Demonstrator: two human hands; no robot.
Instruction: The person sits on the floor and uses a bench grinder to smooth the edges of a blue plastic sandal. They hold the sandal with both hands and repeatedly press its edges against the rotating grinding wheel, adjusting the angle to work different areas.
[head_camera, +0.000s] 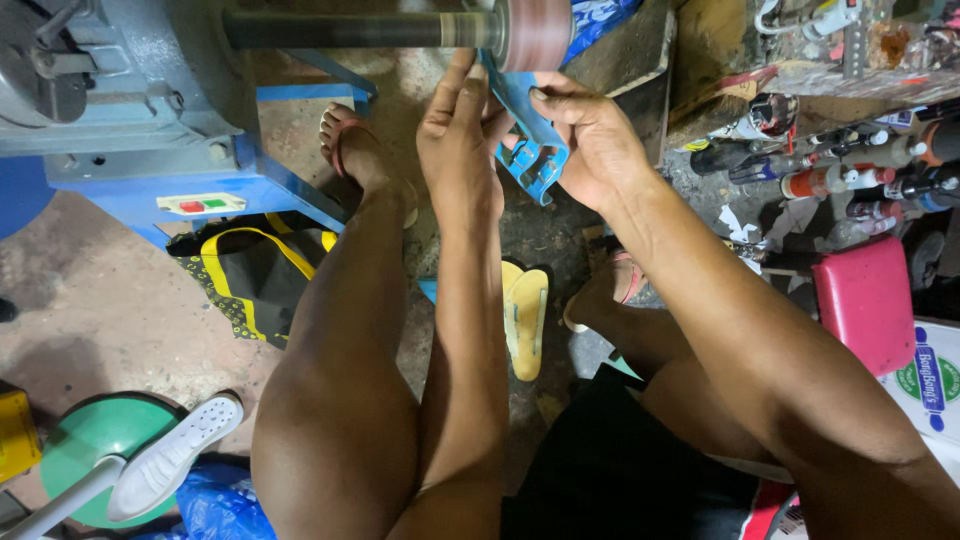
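Both hands hold a blue shoe sole (530, 130) up against the reddish grinding wheel (535, 30) at the far end of a dark shaft. The left hand (462, 135) lies flat along the sole's left side, fingers straight and pressed to it. The right hand (590, 140) is curled around its right edge, thumb on top. The sole's upper tip is hidden where it meets the wheel.

On the blue machine base (150, 190) at the left sits a small pale switch plate (200, 204) with one red and one green button. At the right edge a white round-cornered package (930, 385) carries a green and blue badge; it is cut off by the frame. Beside it stands a pink block (865, 300), and farther off a row of small bottles (850, 175) with white and red caps, their labels too small to make out.

A yellow sandal (525, 315) lies on the floor between the legs. Bare concrete opens at the near left, edged by a yellow and black bag (250, 275), a green round stool (95, 440) and a white sole (180, 455).
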